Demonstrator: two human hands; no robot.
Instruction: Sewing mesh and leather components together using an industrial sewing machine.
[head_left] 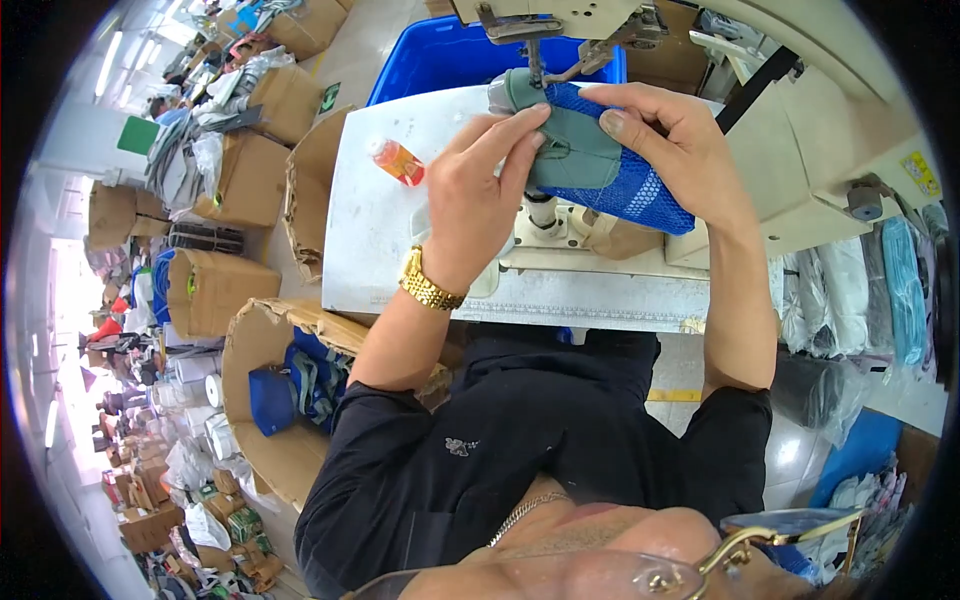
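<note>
Cartons (215, 300) crowd the floor (372, 50) beside a pale worktable (365, 250) — above it, left hand (470, 180) and right hand (695, 150), fingers (515, 127) almost closed, pinch a green-and-blue mesh piece (595, 165).

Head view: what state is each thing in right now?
Sewing machine, running or stopped: cannot tell
Fabric piece, held at the sewing machine
Left hand, fingertips on the fabric piece
Right hand, gripping the fabric piece
Orange-red bottle, on the table; upright or lying: cannot tell
Blue bin, open, partly hidden
Cardboard box, open, blue items inside
</note>
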